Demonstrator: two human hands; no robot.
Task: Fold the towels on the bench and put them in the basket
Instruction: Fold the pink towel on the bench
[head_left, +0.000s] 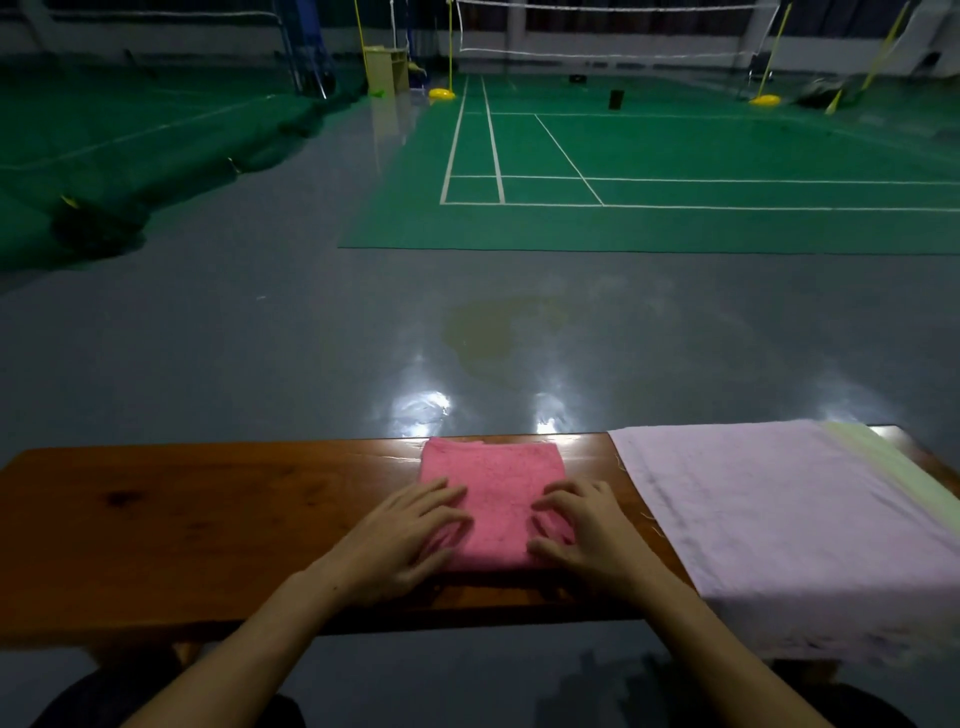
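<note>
Head view
Bench: a brown wooden bench (182, 519) runs left to right across the near part of the scene, its far edge catching glare from the floor.
Pink towel: a folded pink towel (493, 488) lies flat on the bench, a little right of its middle, roughly square, with neat edges.
Left hand: the left hand (410, 535) lies palm down on the towel's near left part, fingers straight and slightly spread, tips pointing to the far right; the heel of the hand is over the bare wood.
Right hand: the right hand (576, 530) rests on the towel's near right part, fingers bent at the knuckles and a little apart, tips pressing into the cloth; whether they pinch a fold cannot be told.
Lilac towel: a larger pale lilac towel (779, 519) is spread open over the right end of the bench, just beside the pink one without touching it, its near edge hanging over the bench front.
Pale green towel: a strip of pale green towel (893, 467) shows under the lilac one along its far right side.
Floor: glossy grey floor (260, 338) beyond the bench.
Court: a green badminton court (675, 156) with white lines lies far right, with a net (613, 31) and yellow posts at its far end.
</note>
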